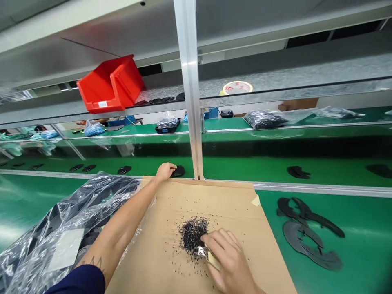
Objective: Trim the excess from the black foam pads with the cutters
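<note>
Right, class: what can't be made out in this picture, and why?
Head view:
Hand tool: handles mostly covered by the right hand.
Left hand: its back hides whether it grips the black piece.
Red bin: label print too small to read.
Blue sleeve: cut off by the bottom edge.

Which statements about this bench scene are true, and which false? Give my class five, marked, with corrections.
1. The right hand holds yellow-handled nippers. True.
2. The heaped black bits sit in the red bin. False: the heaped black bits sit on the cardboard.
3. The left hand is at a black part beyond the cardboard. True.
4. The tape roll lies on the cardboard. False: the tape roll is on the shelf.
5. Curved dark parts lie right of the cardboard. True.
</note>
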Demonstrator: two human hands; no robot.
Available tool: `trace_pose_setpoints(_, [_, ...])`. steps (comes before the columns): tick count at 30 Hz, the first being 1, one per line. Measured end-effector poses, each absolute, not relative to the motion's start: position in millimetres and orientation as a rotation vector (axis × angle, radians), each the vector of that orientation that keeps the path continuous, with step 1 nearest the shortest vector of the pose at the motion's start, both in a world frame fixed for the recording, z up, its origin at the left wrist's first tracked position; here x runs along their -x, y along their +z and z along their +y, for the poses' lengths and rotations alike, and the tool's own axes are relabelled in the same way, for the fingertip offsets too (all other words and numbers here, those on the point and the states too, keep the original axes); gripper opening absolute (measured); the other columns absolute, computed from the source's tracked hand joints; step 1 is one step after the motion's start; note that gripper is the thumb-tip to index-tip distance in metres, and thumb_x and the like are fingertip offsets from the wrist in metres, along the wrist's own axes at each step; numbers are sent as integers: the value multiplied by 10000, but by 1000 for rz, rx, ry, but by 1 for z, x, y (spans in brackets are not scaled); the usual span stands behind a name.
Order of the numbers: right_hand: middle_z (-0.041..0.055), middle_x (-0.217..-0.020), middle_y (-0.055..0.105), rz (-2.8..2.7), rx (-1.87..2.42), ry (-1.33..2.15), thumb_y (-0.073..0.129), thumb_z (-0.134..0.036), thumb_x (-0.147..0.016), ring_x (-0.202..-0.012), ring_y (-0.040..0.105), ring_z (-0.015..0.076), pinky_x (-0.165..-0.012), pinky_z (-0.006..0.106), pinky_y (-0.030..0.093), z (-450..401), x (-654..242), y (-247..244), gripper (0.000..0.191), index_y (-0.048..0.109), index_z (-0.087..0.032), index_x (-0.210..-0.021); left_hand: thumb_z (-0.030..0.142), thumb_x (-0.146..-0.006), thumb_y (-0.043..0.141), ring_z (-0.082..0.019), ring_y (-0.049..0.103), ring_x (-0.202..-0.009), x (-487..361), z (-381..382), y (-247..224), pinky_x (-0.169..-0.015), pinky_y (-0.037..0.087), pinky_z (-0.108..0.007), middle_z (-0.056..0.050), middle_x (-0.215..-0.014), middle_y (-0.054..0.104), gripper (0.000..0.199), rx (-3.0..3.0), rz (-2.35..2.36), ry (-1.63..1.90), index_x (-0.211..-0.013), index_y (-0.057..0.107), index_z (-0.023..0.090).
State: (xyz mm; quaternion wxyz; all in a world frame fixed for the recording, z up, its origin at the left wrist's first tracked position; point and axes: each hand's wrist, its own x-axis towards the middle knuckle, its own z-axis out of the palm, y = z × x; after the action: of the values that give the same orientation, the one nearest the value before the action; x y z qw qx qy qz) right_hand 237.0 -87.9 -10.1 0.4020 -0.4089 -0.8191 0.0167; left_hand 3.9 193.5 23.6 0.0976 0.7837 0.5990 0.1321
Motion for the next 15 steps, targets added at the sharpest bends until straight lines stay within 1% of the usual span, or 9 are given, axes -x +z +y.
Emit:
trace_pose_setpoints(5, [67,-892,644,-2078,1062,75,504,-9,-749,-790,540,231,-698,363,436,-92,-236,-10,404,593,-201,-1094,333,-1001,607,-235,629,-1134,-1,194,2,-984,554,-450,-106,-1276,622,276,-2334,1786,436,-1210,633,155])
trace_pose_setpoints(8, [68,-888,642,-2088,1045,85,510,-10,-736,-795,541,232,-700,362,435,-92,-235,-11,410,593,-199,-1091,350,-994,616,-251,632,-1128,3,192,-1,-970,561,-451,-98,-1267,624,306,-2347,1760,436,-1220,628,145])
trace_pose_setpoints(12, [65,-884,645,-2096,1014,73,494,-5,-758,-781,540,221,-696,352,431,-86,-234,-12,402,587,-197,-1099,355,-993,620,-243,642,-1104,7,190,5,-950,570,-444,-99,-1247,631,315,-2354,1751,440,-1223,624,140])
trace_pose_setpoints(15, [61,-880,650,-2103,1046,78,480,-5,-788,-776,540,213,-707,350,429,-87,-233,-12,377,590,-198,-1092,364,-998,612,-240,638,-1127,9,185,19,-981,554,-456,-103,-1262,634,307,-2371,1732,454,-1211,632,144])
